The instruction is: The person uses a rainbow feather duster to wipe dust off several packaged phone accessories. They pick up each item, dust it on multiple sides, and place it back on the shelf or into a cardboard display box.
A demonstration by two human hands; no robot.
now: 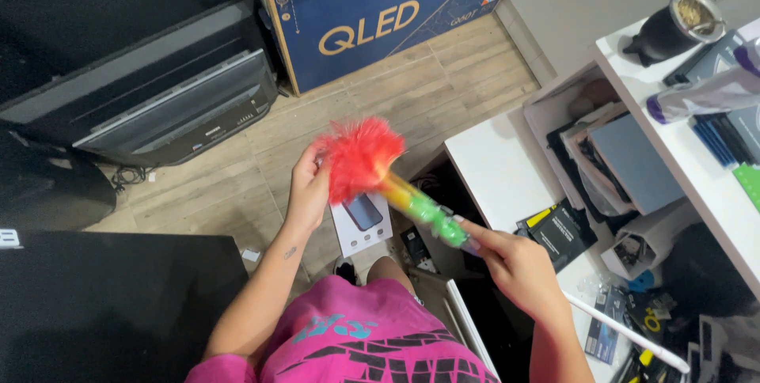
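Note:
A feather duster [372, 163] with a red fluffy head and yellow-to-green bristles lower down is held over the wooden floor. My right hand [514, 266] grips its lower, green end, index finger stretched along it. My left hand [307, 191] holds a white phone box [362, 223] with a phone picture on its lid, just under the red head, which covers the box's top edge. The duster brushes against the box.
A large blue cardboard box [372, 11] leans at the back. Flat black screens [170, 98] lie on the floor at left. White shelves [507, 177] at right hold small boxes, papers and a dark cup [673, 27]. A black surface [111, 296] fills the lower left.

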